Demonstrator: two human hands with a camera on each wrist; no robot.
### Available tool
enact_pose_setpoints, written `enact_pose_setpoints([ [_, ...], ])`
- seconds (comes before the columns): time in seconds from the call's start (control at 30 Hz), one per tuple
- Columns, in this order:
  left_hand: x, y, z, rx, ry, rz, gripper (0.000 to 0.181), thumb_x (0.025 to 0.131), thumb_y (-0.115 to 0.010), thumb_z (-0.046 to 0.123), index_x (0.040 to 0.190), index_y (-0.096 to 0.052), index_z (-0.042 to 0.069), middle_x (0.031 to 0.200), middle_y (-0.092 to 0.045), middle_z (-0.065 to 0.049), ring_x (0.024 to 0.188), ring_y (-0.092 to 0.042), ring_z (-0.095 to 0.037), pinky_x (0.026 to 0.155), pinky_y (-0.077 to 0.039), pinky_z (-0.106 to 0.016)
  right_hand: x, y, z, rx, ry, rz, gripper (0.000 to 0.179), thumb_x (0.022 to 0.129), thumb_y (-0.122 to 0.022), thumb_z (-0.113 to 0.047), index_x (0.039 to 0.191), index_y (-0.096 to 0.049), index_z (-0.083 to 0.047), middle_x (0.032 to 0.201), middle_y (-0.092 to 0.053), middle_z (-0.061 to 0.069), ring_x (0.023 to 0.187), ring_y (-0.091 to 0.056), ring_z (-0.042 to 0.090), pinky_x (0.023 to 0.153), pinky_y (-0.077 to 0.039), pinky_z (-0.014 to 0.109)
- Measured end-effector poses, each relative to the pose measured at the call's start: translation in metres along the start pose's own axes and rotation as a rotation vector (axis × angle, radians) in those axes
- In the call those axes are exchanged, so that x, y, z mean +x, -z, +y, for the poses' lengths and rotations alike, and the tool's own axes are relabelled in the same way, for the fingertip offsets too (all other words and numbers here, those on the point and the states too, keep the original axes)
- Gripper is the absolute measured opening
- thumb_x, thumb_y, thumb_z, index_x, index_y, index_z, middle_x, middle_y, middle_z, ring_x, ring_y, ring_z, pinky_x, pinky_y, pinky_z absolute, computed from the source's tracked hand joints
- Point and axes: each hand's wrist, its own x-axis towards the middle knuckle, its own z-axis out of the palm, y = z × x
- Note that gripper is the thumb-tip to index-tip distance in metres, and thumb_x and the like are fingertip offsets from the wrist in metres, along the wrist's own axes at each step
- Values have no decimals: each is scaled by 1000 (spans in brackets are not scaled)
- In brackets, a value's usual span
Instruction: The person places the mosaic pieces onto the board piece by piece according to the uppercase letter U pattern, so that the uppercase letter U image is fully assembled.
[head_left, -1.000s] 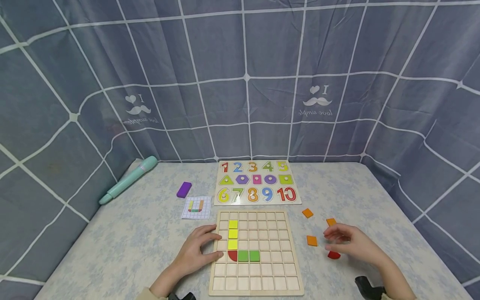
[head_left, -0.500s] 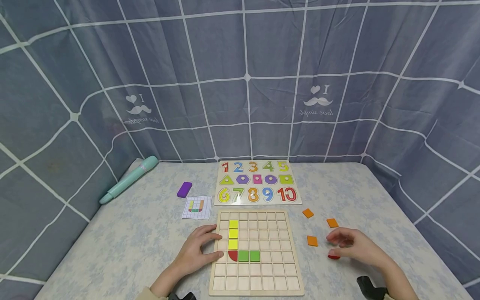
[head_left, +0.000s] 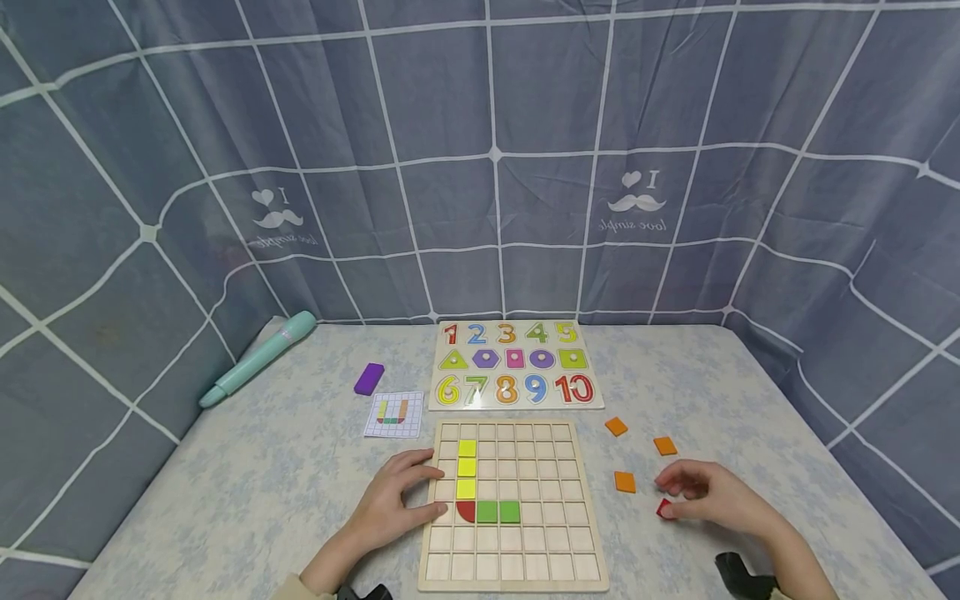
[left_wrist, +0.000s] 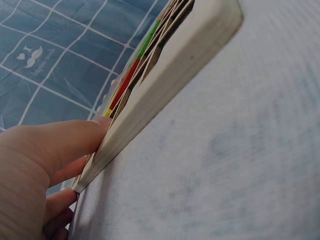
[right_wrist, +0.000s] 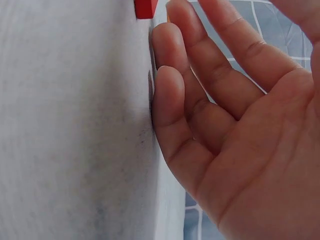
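My left hand (head_left: pixel 396 497) rests at the left edge of a wooden grid board (head_left: pixel 540 575), its thumb and fingertips on the frame. In the left wrist view the thumb (left_wrist: pixel 75 140) lies over the board's rim. On the grid are three yellow squares (head_left: pixel 467 467), a red quarter-round tile (head_left: pixel 466 511) and two green squares (head_left: pixel 497 512). To the right of the board, my right hand (head_left: pixel 708 493) is low over the table, thumb tip touching another red tile (head_left: pixel 662 507). That red tile (right_wrist: pixel 145 8) shows beyond the loosely bent fingers in the right wrist view.
Three orange tiles (head_left: pixel 624 482) lie between board and right hand. Behind the board is a number-and-shape puzzle (head_left: pixel 516 400). A pattern card (head_left: pixel 371 429), a purple block (head_left: pixel 368 379) and a teal tube-shaped object (head_left: pixel 258 360) are left. A grid-patterned curtain (head_left: pixel 547 200) encloses the table.
My right hand has drawn back slightly toward me, and the red tile under its thumb has turned and shifted slightly left. The left hand and the board stay put.
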Motion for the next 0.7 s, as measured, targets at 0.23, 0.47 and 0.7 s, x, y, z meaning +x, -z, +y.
enact_pose_setpoints([
  [0.23,0,0,0,-1,-8,1,37,73,-78,37,103,-70,18,131,-53,-7,125,-43,-26,99,-36,-52,-1,1,1,5,25,-17,34,79,-76,-21,103,-63,0,100,-63,11,78,-56,11,65,-47,24],
  [0.47,0,-1,-1,1,-6,3,37,73,-78,38,103,-70,19,131,-53,-6,125,-43,-25,99,-36,-51,-3,2,5,-5,38,-23,32,79,-75,-20,102,-63,-2,97,-63,7,77,-55,11,64,-46,24],
  [0.7,0,-1,-1,6,-14,8,37,73,-78,38,103,-70,18,131,-54,-6,124,-44,-26,98,-36,-52,-3,3,7,28,47,-47,30,80,-75,-16,103,-64,0,95,-61,6,76,-53,11,62,-45,24],
])
